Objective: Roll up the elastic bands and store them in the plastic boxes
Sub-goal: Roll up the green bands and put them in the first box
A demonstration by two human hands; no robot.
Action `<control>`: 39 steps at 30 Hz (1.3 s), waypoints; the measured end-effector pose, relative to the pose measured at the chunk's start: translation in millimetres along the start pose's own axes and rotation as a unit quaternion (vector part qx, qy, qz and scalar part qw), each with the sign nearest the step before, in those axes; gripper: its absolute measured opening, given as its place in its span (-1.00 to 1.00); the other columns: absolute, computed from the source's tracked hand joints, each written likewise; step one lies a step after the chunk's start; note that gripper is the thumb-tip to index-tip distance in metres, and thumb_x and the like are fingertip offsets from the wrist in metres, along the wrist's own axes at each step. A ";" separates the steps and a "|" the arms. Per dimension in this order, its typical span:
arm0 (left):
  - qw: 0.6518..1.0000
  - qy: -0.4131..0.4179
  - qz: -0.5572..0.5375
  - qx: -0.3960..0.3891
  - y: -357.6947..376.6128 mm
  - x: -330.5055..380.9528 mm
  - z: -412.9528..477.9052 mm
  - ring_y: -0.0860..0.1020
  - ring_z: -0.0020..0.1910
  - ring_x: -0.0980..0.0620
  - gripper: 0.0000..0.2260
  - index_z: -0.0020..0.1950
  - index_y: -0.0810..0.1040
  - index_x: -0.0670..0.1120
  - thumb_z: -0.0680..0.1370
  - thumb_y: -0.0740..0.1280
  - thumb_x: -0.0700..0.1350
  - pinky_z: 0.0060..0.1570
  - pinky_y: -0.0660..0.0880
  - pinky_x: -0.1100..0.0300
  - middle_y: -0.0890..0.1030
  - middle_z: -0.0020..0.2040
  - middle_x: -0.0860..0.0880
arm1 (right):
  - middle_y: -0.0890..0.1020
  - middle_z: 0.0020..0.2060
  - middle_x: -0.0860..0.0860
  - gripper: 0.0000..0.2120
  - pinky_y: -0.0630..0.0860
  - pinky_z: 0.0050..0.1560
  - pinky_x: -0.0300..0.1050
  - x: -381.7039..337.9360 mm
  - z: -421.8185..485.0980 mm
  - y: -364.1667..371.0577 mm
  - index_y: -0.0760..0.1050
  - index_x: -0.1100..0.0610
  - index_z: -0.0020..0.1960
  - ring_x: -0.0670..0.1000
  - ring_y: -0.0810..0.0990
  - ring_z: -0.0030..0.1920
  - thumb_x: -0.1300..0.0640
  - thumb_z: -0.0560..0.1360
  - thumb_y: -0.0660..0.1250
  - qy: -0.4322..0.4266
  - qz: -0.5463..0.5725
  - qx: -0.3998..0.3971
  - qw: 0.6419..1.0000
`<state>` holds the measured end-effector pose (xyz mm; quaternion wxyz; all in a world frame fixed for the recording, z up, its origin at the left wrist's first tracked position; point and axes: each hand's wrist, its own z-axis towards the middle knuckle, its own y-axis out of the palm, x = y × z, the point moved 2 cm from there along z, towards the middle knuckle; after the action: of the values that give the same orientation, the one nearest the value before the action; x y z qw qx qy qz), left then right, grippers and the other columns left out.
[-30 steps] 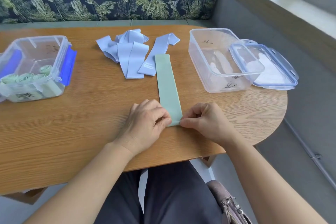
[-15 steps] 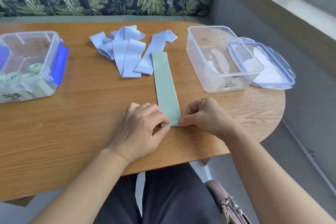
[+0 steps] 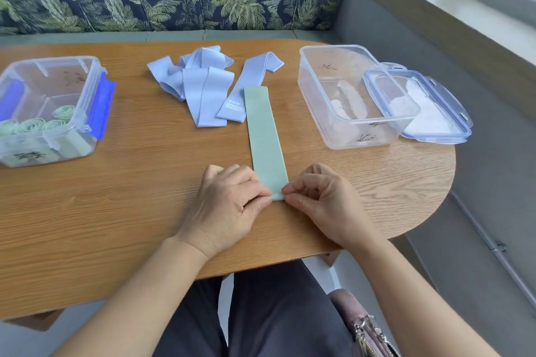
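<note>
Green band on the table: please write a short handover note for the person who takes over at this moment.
Hands: the left hand and the right hand both pinch the near end of the green band, which lies flat on the table, not yet rolled.
Done: the left box is open and holds several rolled green bands.
The right box is open, its lid beside it; contents unclear.
The blue bands lie in a loose pile at the far side, unrolled.
Left: roll this green band, store it, then roll and store the blue ones.
</note>
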<state>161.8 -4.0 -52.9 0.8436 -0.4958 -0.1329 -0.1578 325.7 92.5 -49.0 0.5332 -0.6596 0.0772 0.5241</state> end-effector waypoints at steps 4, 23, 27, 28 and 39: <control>1.000 -0.008 0.017 0.014 -1.0 2.6 0.1 0.50 -0.18 0.13 -0.83 -0.10 0.63 0.03 0.53 0.29 0.07 -0.02 0.30 0.09 0.53 -0.22 0.16 | 0.49 -0.24 -0.14 -0.95 0.40 -0.13 -0.18 -2.4 4.2 -0.1 0.66 -0.12 -0.13 -0.17 0.47 -0.24 0.03 0.43 0.48 0.006 -0.043 -0.006 0.999; 0.994 -0.109 -0.003 0.015 4.0 0.4 6.5 0.45 -0.19 0.22 -0.88 -0.13 0.60 0.06 0.52 0.34 0.08 0.02 0.25 0.17 0.53 -0.23 0.18 | 0.57 -0.43 -0.20 -0.90 0.39 -0.21 -0.14 -8.0 15.5 2.1 0.59 -0.08 -0.28 -0.17 0.51 -0.32 -0.03 0.41 0.43 0.127 -0.033 0.009 0.991; 0.988 -0.152 -0.029 0.009 3.1 1.0 7.9 0.45 -0.23 0.23 -0.91 -0.12 0.54 0.07 0.51 0.40 0.04 0.03 0.24 0.20 0.51 -0.26 0.17 | 0.53 -0.46 -0.16 -0.82 0.34 -0.24 -0.15 -9.1 19.5 1.2 0.52 -0.05 -0.34 -0.16 0.46 -0.37 -0.03 0.39 0.45 0.148 -0.033 0.009 0.988; 0.987 -0.159 -0.028 0.008 3.2 2.0 8.4 0.45 -0.22 0.21 -0.90 -0.15 0.56 0.07 0.51 0.40 0.04 0.04 0.25 0.19 0.51 -0.26 0.16 | 0.53 -0.46 -0.15 -0.81 0.34 -0.24 -0.14 -9.6 20.1 1.2 0.52 -0.04 -0.34 -0.15 0.46 -0.37 -0.04 0.39 0.45 0.154 -0.036 0.007 0.987; 0.938 -0.344 -0.046 0.014 3.6 27.6 5.8 0.57 -0.10 0.06 -0.87 0.05 0.59 -0.02 0.55 0.37 -0.01 -0.12 0.47 0.19 0.60 -0.06 0.07 | 0.59 -0.36 -0.09 -0.77 0.47 -0.21 -0.10 -19.6 14.9 4.6 0.52 0.02 -0.29 0.03 0.58 -0.23 -0.09 0.41 0.43 0.212 -0.082 0.035 0.973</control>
<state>188.1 -0.9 -42.5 0.7446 -0.5016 -0.4401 -0.0145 305.1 93.3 -35.0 0.5682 -0.7410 0.1528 0.3237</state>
